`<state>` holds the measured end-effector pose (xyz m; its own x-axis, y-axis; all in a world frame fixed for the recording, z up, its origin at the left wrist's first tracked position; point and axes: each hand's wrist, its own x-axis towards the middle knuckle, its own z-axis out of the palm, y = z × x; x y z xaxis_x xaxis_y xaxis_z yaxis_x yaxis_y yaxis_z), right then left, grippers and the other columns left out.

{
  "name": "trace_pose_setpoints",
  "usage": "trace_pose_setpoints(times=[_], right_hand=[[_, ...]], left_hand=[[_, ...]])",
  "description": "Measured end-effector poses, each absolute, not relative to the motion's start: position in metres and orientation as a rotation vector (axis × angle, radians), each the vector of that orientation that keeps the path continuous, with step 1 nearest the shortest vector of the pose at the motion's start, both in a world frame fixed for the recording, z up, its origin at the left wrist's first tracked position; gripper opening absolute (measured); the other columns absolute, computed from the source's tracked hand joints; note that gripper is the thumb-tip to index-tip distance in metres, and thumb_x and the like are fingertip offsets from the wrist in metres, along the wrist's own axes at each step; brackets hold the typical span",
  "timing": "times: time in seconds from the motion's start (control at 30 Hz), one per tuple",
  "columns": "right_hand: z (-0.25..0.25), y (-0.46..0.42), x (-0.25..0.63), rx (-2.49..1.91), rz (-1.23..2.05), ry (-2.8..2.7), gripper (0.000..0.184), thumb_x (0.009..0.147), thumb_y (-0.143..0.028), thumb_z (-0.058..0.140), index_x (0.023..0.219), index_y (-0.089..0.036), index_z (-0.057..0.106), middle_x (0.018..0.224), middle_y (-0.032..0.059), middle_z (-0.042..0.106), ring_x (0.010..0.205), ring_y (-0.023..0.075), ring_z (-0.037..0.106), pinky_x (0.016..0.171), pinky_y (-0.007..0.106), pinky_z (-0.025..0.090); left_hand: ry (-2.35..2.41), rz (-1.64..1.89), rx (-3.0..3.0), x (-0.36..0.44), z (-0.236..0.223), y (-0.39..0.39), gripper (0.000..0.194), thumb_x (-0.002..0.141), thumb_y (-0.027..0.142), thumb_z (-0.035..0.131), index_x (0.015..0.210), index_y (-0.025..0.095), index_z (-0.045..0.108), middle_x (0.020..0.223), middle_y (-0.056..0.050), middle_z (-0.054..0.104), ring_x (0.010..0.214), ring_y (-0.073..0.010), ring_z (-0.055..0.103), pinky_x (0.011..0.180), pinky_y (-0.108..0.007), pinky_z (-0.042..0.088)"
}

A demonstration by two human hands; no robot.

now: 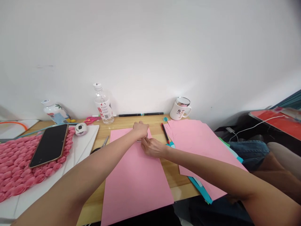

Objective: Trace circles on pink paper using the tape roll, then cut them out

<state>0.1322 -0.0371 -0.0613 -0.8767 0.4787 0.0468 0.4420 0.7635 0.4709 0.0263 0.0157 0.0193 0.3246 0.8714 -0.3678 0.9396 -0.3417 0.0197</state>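
Note:
A sheet of pink paper [138, 185] lies lengthwise before me on the wooden table. Near its far end my left hand [140, 129] bends down over a small round object [139, 141], its fingers closed on it from above. Only a thin greyish rim of that object shows. My right hand [152, 147] touches the same spot from the right, fingertips pinched together against the rim. Whatever the right fingers hold, if anything, is hidden. Scissors [103, 145] lie left of the sheet, partly covered by my left forearm.
More pink sheets [202, 147] lie at right, with a red-and-black pen [165, 133] beside them. A mug [180, 109], black pens [141, 114] and a water bottle [103, 105] line the wall. At left, a phone [50, 144] rests on pink paper petals [14, 166]. Someone sits at right.

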Motion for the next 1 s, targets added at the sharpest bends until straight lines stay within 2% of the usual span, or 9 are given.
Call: trace_pose_setpoints(times=[0.1, 0.23, 0.3, 0.4, 0.5, 0.57, 0.8, 0.9, 1.0], right_hand=[[-0.064, -0.032, 0.144, 0.768, 0.691, 2.925, 0.031, 0.080, 0.005, 0.029, 0.082, -0.008, 0.057, 0.096, 0.0205, 0.058, 0.071, 0.0186, 0.054, 0.047, 0.028, 0.040], [-0.061, -0.027, 0.164, 0.840, 0.597, 2.963, 0.029, 0.085, 0.002, 0.031, 0.079, -0.011, 0.056, 0.080, 0.0114, 0.056, 0.067, 0.0169, 0.049, 0.050, 0.028, 0.039], [-0.058, -0.027, 0.173, 1.019, 0.520, 2.932, 0.026, 0.086, 0.000, 0.034, 0.082, -0.012, 0.056, 0.079, 0.0104, 0.055, 0.067, 0.0170, 0.049, 0.051, 0.027, 0.037], [-0.054, -0.031, 0.181, 1.519, 0.280, 2.820, 0.021, 0.087, -0.005, 0.038, 0.089, -0.012, 0.058, 0.084, 0.0099, 0.057, 0.069, 0.0164, 0.052, 0.053, 0.026, 0.035], [-0.054, -0.038, 0.180, 1.943, -0.085, 2.708, 0.020, 0.089, -0.010, 0.041, 0.093, -0.014, 0.060, 0.088, 0.0079, 0.060, 0.074, 0.0153, 0.057, 0.062, 0.024, 0.039], [-0.056, -0.041, 0.177, 2.049, -0.232, 2.653, 0.021, 0.089, -0.010, 0.042, 0.091, -0.015, 0.061, 0.089, 0.0078, 0.061, 0.079, 0.0159, 0.059, 0.066, 0.024, 0.040], [-0.059, -0.032, 0.170, 2.214, -0.221, 2.596, 0.023, 0.090, -0.010, 0.041, 0.092, -0.013, 0.063, 0.091, 0.0109, 0.063, 0.085, 0.0187, 0.060, 0.071, 0.026, 0.041], [-0.055, -0.029, 0.169, 2.313, -0.313, 2.617, 0.021, 0.088, -0.010, 0.043, 0.088, -0.014, 0.064, 0.088, 0.0093, 0.063, 0.084, 0.0180, 0.060, 0.072, 0.027, 0.043], [-0.054, -0.031, 0.164, 2.431, -0.591, 2.691, 0.019, 0.086, -0.011, 0.045, 0.088, -0.015, 0.064, 0.090, 0.0073, 0.062, 0.077, 0.0150, 0.060, 0.070, 0.027, 0.046]], left_hand=[[1.651, -0.434, 2.368, 0.027, 0.018, 0.016, 0.043, 0.067, 0.019, 0.067, 0.108, 0.024, 0.056, 0.118, -0.012, 0.053, 0.107, -0.0281, 0.051, 0.081, -0.033, 0.042], [1.634, -0.430, 2.380, 0.026, 0.017, 0.017, 0.049, 0.061, 0.020, 0.071, 0.108, 0.024, 0.056, 0.117, -0.012, 0.053, 0.107, -0.0288, 0.051, 0.083, -0.035, 0.043], [1.629, -0.414, 2.382, 0.024, 0.015, 0.018, 0.049, 0.061, 0.019, 0.071, 0.107, 0.023, 0.056, 0.116, -0.012, 0.053, 0.106, -0.0295, 0.052, 0.083, -0.036, 0.043], [1.633, -0.360, 2.382, 0.019, 0.011, 0.018, 0.048, 0.062, 0.021, 0.070, 0.107, 0.022, 0.056, 0.116, -0.012, 0.053, 0.107, -0.0303, 0.052, 0.083, -0.037, 0.044], [1.646, -0.266, 2.381, 0.012, 0.006, 0.015, 0.042, 0.067, 0.023, 0.066, 0.107, 0.021, 0.056, 0.116, -0.012, 0.054, 0.108, -0.0297, 0.051, 0.082, -0.037, 0.044], [1.649, -0.194, 2.371, 0.007, 0.003, 0.011, 0.035, 0.069, 0.023, 0.064, 0.103, 0.021, 0.057, 0.114, -0.011, 0.056, 0.108, -0.0283, 0.051, 0.082, -0.036, 0.044], [1.641, 0.070, 2.247, -0.011, -0.010, -0.008, 0.014, 0.077, 0.032, 0.059, 0.087, 0.022, 0.060, 0.106, -0.004, 0.061, 0.108, -0.0232, 0.052, 0.078, -0.031, 0.047], [1.564, 0.209, 2.236, -0.021, -0.024, -0.018, 0.018, 0.072, 0.030, 0.067, 0.086, 0.022, 0.060, 0.111, -0.002, 0.059, 0.113, -0.0206, 0.050, 0.086, -0.028, 0.047], [1.409, 0.486, 2.250, -0.029, -0.047, -0.022, 0.008, 0.071, 0.016, 0.067, 0.074, 0.019, 0.060, 0.115, -0.006, 0.057, 0.121, -0.0232, 0.046, 0.099, -0.034, 0.042]])
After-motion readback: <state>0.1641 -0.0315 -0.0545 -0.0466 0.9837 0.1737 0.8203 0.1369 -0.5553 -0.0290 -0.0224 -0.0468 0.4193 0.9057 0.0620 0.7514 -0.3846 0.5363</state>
